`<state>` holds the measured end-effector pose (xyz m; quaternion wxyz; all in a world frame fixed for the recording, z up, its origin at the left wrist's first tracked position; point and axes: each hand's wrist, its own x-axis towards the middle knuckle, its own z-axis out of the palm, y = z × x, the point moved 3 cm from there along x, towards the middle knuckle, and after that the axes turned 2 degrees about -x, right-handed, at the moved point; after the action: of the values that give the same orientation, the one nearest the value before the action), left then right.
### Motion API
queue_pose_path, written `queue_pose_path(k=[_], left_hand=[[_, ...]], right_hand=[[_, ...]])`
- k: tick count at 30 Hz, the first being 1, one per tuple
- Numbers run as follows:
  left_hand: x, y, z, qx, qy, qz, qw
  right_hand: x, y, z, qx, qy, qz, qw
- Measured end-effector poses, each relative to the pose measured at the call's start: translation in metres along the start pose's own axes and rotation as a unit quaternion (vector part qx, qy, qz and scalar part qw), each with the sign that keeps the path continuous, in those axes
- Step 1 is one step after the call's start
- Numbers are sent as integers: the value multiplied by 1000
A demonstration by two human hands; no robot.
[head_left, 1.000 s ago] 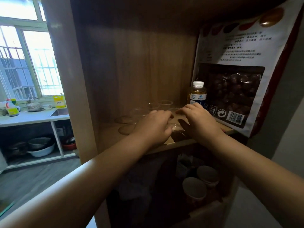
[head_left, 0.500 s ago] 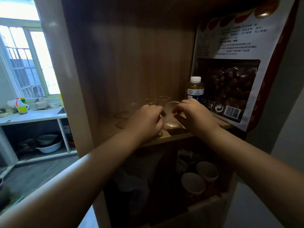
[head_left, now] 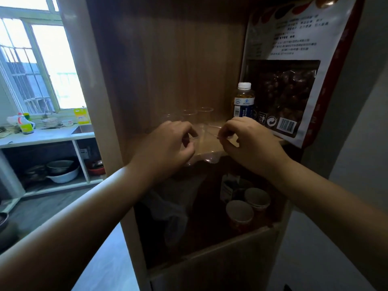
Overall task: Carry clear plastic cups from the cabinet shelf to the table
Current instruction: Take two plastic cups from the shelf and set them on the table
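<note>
Each of my hands holds a clear plastic cup just in front of the cabinet shelf (head_left: 279,141). My left hand (head_left: 168,147) grips one cup (head_left: 192,153) by its rim and side. My right hand (head_left: 246,141) pinches the rim of a second cup (head_left: 211,143), whose base hangs past the shelf's front edge. Several more clear cups (head_left: 204,113) stand upright at the back of the shelf, faint against the wood.
A small bottle with a white cap (head_left: 243,101) and a large snack bag (head_left: 294,80) stand on the shelf's right. Below are paper cups (head_left: 240,213) and a plastic bag (head_left: 170,208). A counter with sink (head_left: 52,133) and bowls (head_left: 63,171) lies left.
Both hands have closed on cups and drawn them back from the shelf toward its front edge. The view has shifted slightly.
</note>
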<state>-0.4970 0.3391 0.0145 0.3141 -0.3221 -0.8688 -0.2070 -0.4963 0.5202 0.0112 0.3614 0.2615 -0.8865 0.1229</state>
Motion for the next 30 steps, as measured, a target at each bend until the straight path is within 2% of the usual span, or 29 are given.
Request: queue_pose_path(k=[9,13,16,22,30], left_hand=[[-73,13,-60,8,29,-39,999],[-122,8,-104,20,42,-75,996],[-172,-1,-149,52,51,-122,990],[-310,-24,-266,130,75,-230,961],[-534,-8,-432,249,79,-396,880]], right_hand=[[-20,-79,-23,6,-14,-42,999],[-18,-139,-22,22,-47,-75,996],[-13,-196,-14,75,-43,-116,989],[-4,-360,21,224,-63,-219,948],[-35,-635,58,345,-90,-358,863]])
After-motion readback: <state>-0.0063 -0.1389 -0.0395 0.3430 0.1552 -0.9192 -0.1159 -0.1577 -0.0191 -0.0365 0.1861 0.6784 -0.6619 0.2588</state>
